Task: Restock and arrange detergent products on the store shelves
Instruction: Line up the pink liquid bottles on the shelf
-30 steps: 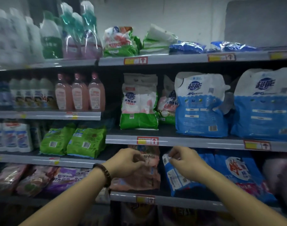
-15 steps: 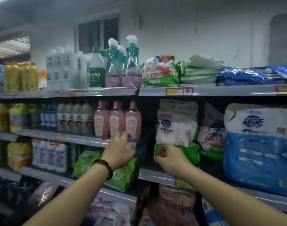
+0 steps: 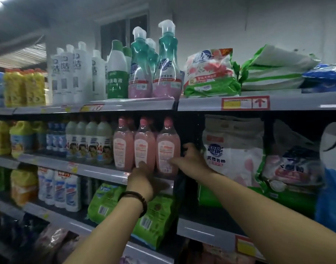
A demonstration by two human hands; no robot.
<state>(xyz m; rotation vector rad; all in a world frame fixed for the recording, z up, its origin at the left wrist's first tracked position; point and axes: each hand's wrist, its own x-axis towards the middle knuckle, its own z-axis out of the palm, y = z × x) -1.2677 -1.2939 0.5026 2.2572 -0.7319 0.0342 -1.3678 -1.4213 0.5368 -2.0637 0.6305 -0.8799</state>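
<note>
On the middle shelf (image 3: 98,171), past the yellow jugs (image 3: 20,138) and the pale green bottles (image 3: 90,143), three pink bottles (image 3: 123,145) of detergent stand upright in a front row. Their labels face out and their shoulders nearly touch, set at the shelf lip where a shopper can read and reach them. More pink caps show dimly behind.

The left hand (image 3: 142,180), with a dark bead bracelet (image 3: 136,199) on its wrist, comes up from below the shelf edge. Its fingers (image 3: 142,165) are stretched upward, not curled, against the lower front of the middle pink bottle (image 3: 144,143), though blur hides the exact contact. It looks like a steadying or nudging touch rather than a hold.

The right pink bottle (image 3: 167,147) ends the row beside a dark gap. The right hand (image 3: 192,161) reaches in from that gap with its fingers apart. The forefinger tip lies on the label's lower right and the thumb is raised just beside the bottle's flank, with nothing clamped. This bottle therefore sits between the two hands, probably about to be squared up or gripped.

Further right leans a white-and-pink powder bag (image 3: 230,149).
</note>
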